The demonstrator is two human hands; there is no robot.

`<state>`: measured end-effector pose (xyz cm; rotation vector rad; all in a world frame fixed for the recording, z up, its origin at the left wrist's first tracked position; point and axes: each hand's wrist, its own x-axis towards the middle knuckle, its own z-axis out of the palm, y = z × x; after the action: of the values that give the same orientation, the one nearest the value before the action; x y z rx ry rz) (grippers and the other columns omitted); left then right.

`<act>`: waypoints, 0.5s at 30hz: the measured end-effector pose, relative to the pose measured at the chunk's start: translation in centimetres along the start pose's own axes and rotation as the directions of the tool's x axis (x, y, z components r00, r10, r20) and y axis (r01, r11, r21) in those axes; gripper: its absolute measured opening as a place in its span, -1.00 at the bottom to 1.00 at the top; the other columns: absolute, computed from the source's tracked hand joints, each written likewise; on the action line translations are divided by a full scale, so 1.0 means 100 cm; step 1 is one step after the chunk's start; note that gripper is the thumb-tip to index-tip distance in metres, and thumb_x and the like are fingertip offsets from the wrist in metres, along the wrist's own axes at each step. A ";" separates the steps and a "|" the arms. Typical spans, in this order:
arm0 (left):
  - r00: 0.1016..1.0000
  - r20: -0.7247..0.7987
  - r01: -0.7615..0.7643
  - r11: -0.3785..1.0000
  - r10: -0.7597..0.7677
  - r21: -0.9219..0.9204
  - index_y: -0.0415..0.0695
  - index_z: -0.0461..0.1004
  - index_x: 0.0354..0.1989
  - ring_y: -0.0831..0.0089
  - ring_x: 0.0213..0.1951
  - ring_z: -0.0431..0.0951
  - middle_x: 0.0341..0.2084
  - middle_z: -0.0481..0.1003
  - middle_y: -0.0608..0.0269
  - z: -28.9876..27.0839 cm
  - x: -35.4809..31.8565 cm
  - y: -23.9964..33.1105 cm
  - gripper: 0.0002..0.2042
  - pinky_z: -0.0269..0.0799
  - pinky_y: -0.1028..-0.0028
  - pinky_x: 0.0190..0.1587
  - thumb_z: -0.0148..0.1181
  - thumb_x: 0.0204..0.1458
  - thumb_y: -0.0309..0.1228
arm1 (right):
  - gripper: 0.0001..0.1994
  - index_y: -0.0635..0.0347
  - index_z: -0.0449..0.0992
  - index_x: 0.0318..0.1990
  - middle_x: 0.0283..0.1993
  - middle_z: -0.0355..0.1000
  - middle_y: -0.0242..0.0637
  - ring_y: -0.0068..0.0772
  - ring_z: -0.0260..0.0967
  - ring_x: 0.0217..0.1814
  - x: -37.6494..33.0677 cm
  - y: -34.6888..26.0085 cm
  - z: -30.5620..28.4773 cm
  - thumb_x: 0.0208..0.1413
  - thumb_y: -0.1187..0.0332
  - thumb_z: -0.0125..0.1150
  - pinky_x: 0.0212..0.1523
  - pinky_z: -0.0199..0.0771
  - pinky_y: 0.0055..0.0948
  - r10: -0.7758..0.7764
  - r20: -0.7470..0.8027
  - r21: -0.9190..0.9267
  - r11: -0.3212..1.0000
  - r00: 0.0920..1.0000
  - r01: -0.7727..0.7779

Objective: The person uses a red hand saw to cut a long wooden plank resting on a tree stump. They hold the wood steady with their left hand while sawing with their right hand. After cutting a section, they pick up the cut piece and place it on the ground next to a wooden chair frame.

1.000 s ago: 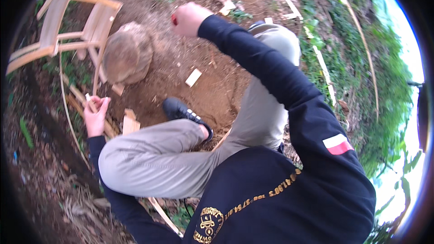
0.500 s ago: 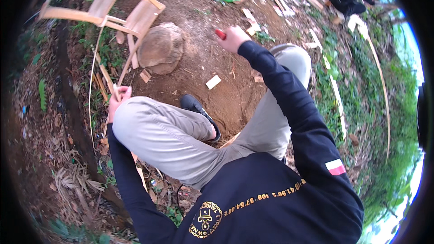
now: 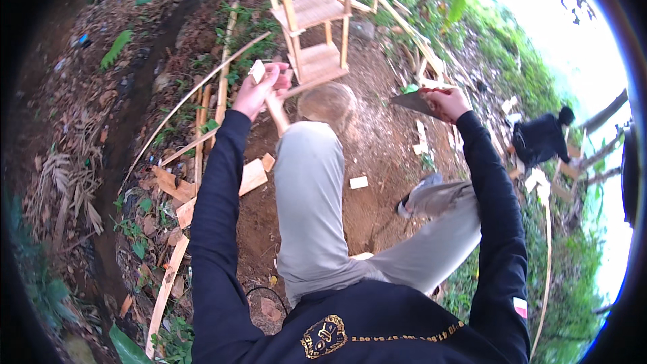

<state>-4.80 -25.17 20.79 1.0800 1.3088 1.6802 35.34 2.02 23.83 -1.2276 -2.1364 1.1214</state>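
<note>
My left hand (image 3: pixel 259 89) is raised over my left knee and grips a short pale piece of split wood (image 3: pixel 257 71). My right hand (image 3: pixel 446 103) is stretched out to the right and holds a dark flat blade (image 3: pixel 411 102) that points left. Between the two hands, on the bare soil, stands a round wooden chopping block (image 3: pixel 328 103). My legs in grey trousers fill the middle of the view.
A bamboo frame with slatted shelves (image 3: pixel 311 20) stands behind the block. Split boards and offcuts (image 3: pixel 202 185) lie on the soil to my left, and a thin cane (image 3: pixel 195 91) crosses them. Another person in dark clothes (image 3: pixel 539 138) crouches at the right among wood scraps.
The view has swung, so the frame and block now sit at top centre. My left hand has risen from the ground with the wood piece. My right hand has moved out to the right.
</note>
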 end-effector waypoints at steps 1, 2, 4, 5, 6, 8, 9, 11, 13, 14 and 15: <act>1.000 -0.024 -0.007 0.995 0.005 -0.098 -0.13 0.42 0.13 0.39 -0.15 0.61 -0.26 0.57 0.24 0.017 0.007 0.005 -0.65 0.57 0.35 -0.12 0.07 0.29 -0.18 | -0.71 0.19 0.48 -0.58 -0.76 0.22 -0.50 -0.66 0.08 -0.83 -0.012 -0.031 -0.015 0.15 0.28 0.24 -0.80 -0.02 -0.55 0.065 0.001 0.170 0.983 0.998 -0.064; 1.000 -0.021 -0.022 0.985 0.019 -0.172 -0.13 0.39 0.16 0.36 -0.16 0.62 -0.27 0.58 0.24 0.022 0.007 0.020 -0.61 0.58 0.32 -0.10 0.10 0.27 -0.17 | -0.67 0.13 0.40 -0.62 -0.76 0.22 -0.48 -0.66 0.11 -0.81 -0.004 -0.042 -0.022 0.17 0.25 0.24 -0.81 -0.02 -0.57 0.043 0.035 0.302 0.952 0.998 -0.051; 0.999 -0.037 -0.046 0.952 0.037 -0.302 -0.13 0.39 0.15 0.36 -0.19 0.62 -0.29 0.58 0.23 0.028 0.008 0.033 -0.59 0.59 0.29 -0.08 0.14 0.24 -0.16 | -0.66 0.11 0.39 -0.60 -0.73 0.23 -0.48 -0.66 0.13 -0.80 0.006 -0.066 0.001 0.17 0.21 0.27 -0.81 0.01 -0.59 0.017 -0.016 0.511 0.860 1.000 -0.007; 0.998 -0.039 -0.054 0.926 0.042 -0.374 -0.14 0.41 0.12 0.36 -0.22 0.63 -0.32 0.58 0.25 0.031 0.008 0.038 -0.59 0.60 0.27 -0.06 0.16 0.22 -0.13 | -0.67 0.14 0.43 -0.54 -0.72 0.26 -0.47 -0.62 0.15 -0.79 0.006 -0.076 0.021 0.18 0.18 0.28 -0.80 0.07 -0.59 -0.066 -0.079 0.573 0.814 0.995 0.099; 0.997 -0.064 -0.055 0.914 0.031 -0.402 -0.13 0.43 0.03 0.37 -0.23 0.62 -0.32 0.57 0.24 0.040 0.010 0.047 -0.63 0.61 0.25 -0.06 0.16 0.22 -0.11 | -0.75 0.19 0.50 -0.40 -0.69 0.32 -0.45 -0.60 0.24 -0.78 0.013 -0.072 0.037 0.21 0.22 0.26 -0.80 0.18 -0.57 -0.141 -0.159 0.570 0.795 0.977 0.207; 1.000 0.008 0.002 0.852 0.003 -0.524 -0.13 0.44 -0.08 0.36 -0.24 0.61 -0.30 0.54 0.24 0.067 0.016 0.065 -0.65 0.61 0.23 -0.06 0.13 0.23 -0.08 | -0.73 0.24 0.53 -0.36 -0.61 0.46 -0.36 -0.56 0.39 -0.70 0.017 -0.070 0.061 0.22 0.20 0.26 -0.67 0.40 -0.53 -0.255 -0.285 0.505 0.779 0.924 0.371; 1.000 0.001 0.026 0.856 -0.030 -0.516 -0.15 0.45 -0.15 0.34 -0.24 0.60 -0.31 0.50 0.24 0.076 0.018 0.070 -0.63 0.61 0.20 -0.07 0.08 0.25 -0.04 | -0.73 0.27 0.53 -0.34 -0.55 0.51 -0.32 -0.55 0.45 -0.62 0.009 -0.079 0.079 0.22 0.20 0.26 -0.56 0.47 -0.52 -0.270 -0.297 0.484 0.784 0.916 0.388; 0.998 0.027 0.066 0.891 -0.061 -0.448 -0.17 0.45 -0.17 0.34 -0.25 0.60 -0.33 0.48 0.26 0.089 0.028 0.078 -0.61 0.61 0.21 -0.07 0.05 0.26 -0.02 | -0.73 0.30 0.53 -0.31 -0.46 0.58 -0.26 -0.54 0.53 -0.49 0.003 -0.100 0.105 0.22 0.22 0.27 -0.40 0.54 -0.53 -0.302 -0.309 0.517 0.742 0.902 0.426; 0.993 0.025 0.120 0.931 -0.119 -0.344 -0.20 0.45 -0.18 0.34 -0.26 0.59 -0.34 0.45 0.26 0.103 0.037 0.089 -0.58 0.62 0.20 -0.09 0.02 0.27 -0.01 | -0.76 0.30 0.52 -0.31 -0.40 0.60 -0.25 -0.56 0.55 -0.39 0.005 -0.110 0.125 0.20 0.26 0.30 -0.32 0.54 -0.56 -0.340 -0.299 0.617 0.644 0.892 0.452; 0.995 0.023 0.100 0.955 -0.098 -0.278 -0.20 0.49 -0.15 0.39 -0.20 0.57 -0.31 0.43 0.26 0.111 0.045 0.090 -0.55 0.61 0.26 -0.11 -0.01 0.28 0.02 | -0.78 0.29 0.51 -0.32 -0.39 0.60 -0.25 -0.58 0.55 -0.35 0.007 -0.111 0.130 0.19 0.28 0.31 -0.30 0.54 -0.57 -0.362 -0.301 0.652 0.597 0.882 0.468; 0.996 0.014 0.090 0.986 -0.089 -0.144 -0.19 0.51 -0.12 0.39 -0.12 0.54 -0.24 0.45 0.24 0.114 0.053 0.092 -0.53 0.56 0.26 -0.04 -0.03 0.29 0.04 | -0.78 0.25 0.49 -0.32 -0.34 0.61 -0.26 -0.59 0.54 -0.30 0.010 -0.108 0.132 0.13 0.30 0.37 -0.26 0.54 -0.56 -0.420 -0.307 0.592 0.618 0.854 0.517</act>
<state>3.32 -18.19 32.11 0.9287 1.1939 1.6747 20.24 -5.88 24.90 -0.3581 -1.5672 1.3158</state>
